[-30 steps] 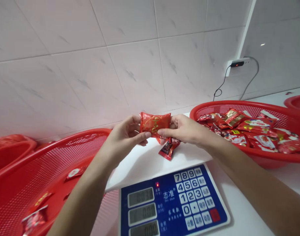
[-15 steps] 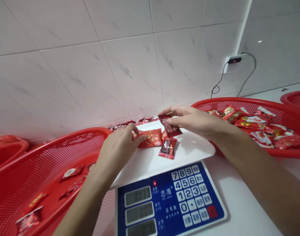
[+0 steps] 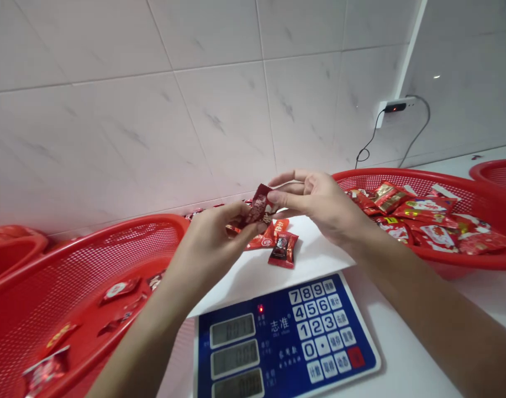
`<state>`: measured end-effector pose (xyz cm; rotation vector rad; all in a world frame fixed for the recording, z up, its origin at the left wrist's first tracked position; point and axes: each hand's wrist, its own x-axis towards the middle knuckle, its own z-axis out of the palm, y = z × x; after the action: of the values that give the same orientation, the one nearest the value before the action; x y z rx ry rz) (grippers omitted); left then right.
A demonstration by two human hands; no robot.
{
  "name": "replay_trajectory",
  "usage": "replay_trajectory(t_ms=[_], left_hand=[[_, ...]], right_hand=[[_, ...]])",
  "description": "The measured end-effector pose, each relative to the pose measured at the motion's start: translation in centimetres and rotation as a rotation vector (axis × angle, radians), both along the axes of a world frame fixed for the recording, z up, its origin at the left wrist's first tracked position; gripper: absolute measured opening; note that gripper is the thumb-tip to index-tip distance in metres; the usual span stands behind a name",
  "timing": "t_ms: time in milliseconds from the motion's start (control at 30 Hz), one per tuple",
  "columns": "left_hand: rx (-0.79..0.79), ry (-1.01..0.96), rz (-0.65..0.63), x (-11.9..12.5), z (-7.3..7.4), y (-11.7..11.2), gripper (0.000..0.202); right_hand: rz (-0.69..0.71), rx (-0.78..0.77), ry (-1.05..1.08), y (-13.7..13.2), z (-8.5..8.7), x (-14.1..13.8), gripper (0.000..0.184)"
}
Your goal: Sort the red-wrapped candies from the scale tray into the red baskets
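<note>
Dark red candy sachet (image 3: 259,204) went from right grip (image 3: 315,202) alone to a shared pinch, left grip (image 3: 211,243) clenched on it too, above the scale platform (image 3: 319,249).

white marble-look wall tiles (image 3: 220,116) carry a white wall socket (image 3: 381,113) with a black plug (image 3: 394,108) and a thin black cable (image 3: 371,141).

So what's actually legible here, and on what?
Blue panel of the digital scale: "志准", with "Zhi zhun" beneath.
Keypad: "7 8 9", "4 5 6", "1 2 3", "0" and a dot.
Three LCD displays: digits too faint to read.
Small Chinese labels on the panel and keys: too small to read.
Dark red packet and packet on the platform: print too blurred to read.
</note>
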<state>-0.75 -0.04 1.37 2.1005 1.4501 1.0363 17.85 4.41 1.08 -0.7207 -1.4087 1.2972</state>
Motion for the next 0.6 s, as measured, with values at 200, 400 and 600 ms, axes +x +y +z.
replay_trajectory(t_ms=[200, 400, 600], left_hand=[[0.017, -0.082, 0.004, -0.8, -0.6, 1.1, 0.025], [0.036, 0.056, 0.028, -1.4, 0.0, 1.0, 0.025], [-0.059, -0.023, -0.080, -2.1, 0.3, 1.1, 0.024]], right_hand=[[0.094, -0.079, -0.129, 0.4, 0.1, 0.8, 0.011], [0.065, -0.044, -0.253, 0.1, -0.2, 0.0, 0.006], [0.108, -0.034, -0.196, 0.5, -0.7, -0.2, 0.011]])
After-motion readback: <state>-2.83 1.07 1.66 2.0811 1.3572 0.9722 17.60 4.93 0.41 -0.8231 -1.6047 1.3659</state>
